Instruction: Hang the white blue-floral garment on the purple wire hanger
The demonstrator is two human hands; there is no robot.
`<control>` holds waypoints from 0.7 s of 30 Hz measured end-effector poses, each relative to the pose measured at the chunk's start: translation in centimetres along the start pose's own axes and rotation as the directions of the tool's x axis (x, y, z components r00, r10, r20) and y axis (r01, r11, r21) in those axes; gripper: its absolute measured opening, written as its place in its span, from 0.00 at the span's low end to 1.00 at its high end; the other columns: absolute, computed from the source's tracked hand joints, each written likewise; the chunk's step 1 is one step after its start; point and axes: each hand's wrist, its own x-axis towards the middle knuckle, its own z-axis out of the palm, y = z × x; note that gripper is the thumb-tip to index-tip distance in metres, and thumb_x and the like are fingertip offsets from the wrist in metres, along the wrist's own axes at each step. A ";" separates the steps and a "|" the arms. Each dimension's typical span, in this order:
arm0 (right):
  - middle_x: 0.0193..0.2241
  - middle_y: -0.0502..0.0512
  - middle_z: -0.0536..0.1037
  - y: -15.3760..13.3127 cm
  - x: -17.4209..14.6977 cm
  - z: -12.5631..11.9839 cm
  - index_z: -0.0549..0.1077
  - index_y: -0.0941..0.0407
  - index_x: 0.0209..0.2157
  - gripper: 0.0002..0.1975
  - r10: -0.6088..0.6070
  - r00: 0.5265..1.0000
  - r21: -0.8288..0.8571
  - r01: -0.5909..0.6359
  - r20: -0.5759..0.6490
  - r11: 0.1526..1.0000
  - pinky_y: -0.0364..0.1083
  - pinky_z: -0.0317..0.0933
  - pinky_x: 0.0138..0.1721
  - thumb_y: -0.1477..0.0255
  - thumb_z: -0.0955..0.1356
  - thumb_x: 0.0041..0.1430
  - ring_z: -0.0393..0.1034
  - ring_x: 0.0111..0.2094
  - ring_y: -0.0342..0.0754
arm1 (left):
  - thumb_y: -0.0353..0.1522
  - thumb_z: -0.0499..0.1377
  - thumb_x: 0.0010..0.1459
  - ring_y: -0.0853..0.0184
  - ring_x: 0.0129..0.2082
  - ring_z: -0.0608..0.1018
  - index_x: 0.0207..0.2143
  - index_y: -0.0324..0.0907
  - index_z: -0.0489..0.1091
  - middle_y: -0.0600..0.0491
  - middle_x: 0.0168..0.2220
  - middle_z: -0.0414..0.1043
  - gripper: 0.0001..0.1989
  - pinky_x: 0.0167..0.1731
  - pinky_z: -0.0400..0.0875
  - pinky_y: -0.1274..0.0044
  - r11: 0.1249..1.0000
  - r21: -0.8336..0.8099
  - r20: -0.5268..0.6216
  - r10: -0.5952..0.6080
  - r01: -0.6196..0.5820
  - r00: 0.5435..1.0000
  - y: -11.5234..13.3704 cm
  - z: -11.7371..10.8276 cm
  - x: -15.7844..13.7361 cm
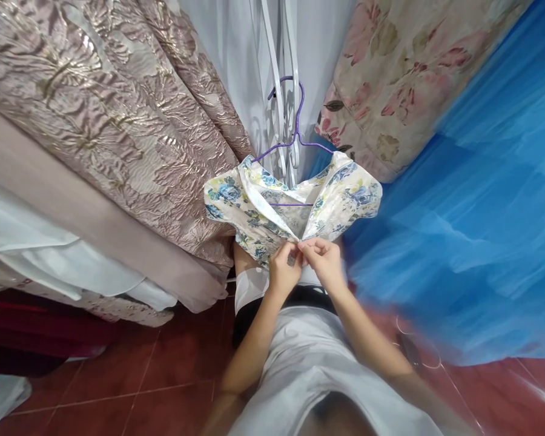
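A short-sleeved white blouse (pixel 254 227) with blue and yellow flowers hangs on a purple wire hanger (pixel 297 121). Its front is parted in a V, and through the gap the hanger's lower bar shows. My left hand (pixel 284 266) pinches the blouse's edge at the bottom of the V. Close against it, my right hand (pixel 321 259) is pinched on the same spot, where the two edges meet. Whatever small fastener lies between the fingertips is too small to make out. The lower part of the blouse is hidden behind my hands.
Pink and gold brocade fabric (pixel 118 121) hangs on the left, with white and dark red cloth below it. Floral fabric (pixel 390 91) and blue tulle (pixel 472 230) hang on the right. White straps (pixel 277 72) dangle behind the hanger. The floor (pixel 172 375) is red tile.
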 end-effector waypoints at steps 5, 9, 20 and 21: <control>0.12 0.46 0.69 -2.9 2.7 1.1 0.75 0.57 0.25 0.14 -0.058 0.996 0.047 0.061 -0.072 0.997 0.42 0.54 0.18 0.61 0.75 0.49 0.57 0.14 0.40 | 0.29 0.59 0.62 0.64 0.28 0.77 0.32 0.44 0.67 0.53 0.27 0.73 0.05 0.33 0.69 0.74 0.999 0.033 0.105 0.017 -0.021 0.994 0.0 0.2 -0.1; 0.13 0.46 0.69 -5.5 5.3 2.5 0.75 0.58 0.24 0.14 -0.174 0.978 0.068 0.182 -0.117 0.981 0.41 0.53 0.18 0.62 0.74 0.52 0.57 0.15 0.39 | 0.28 0.59 0.62 0.63 0.29 0.78 0.33 0.44 0.68 0.52 0.29 0.74 0.04 0.34 0.70 0.73 0.999 0.035 0.187 0.029 -0.036 0.982 0.5 0.2 0.3; 0.14 0.45 0.68 -8.9 9.1 3.8 0.72 0.57 0.23 0.15 -0.355 0.918 0.079 0.373 -0.177 0.924 0.41 0.52 0.20 0.64 0.73 0.57 0.56 0.16 0.38 | 0.25 0.59 0.60 0.60 0.32 0.79 0.35 0.42 0.70 0.51 0.30 0.76 0.04 0.34 0.69 0.73 0.984 0.176 0.475 -0.076 -0.010 0.876 2.2 0.6 0.2; 0.14 0.45 0.68 -9.2 9.2 3.7 0.73 0.57 0.24 0.14 -0.366 0.915 0.082 0.384 -0.170 0.920 0.41 0.52 0.20 0.64 0.73 0.57 0.56 0.16 0.38 | 0.25 0.60 0.60 0.61 0.30 0.79 0.35 0.42 0.71 0.52 0.29 0.76 0.04 0.33 0.69 0.73 0.985 0.174 0.490 -0.102 0.017 0.866 2.1 0.9 0.1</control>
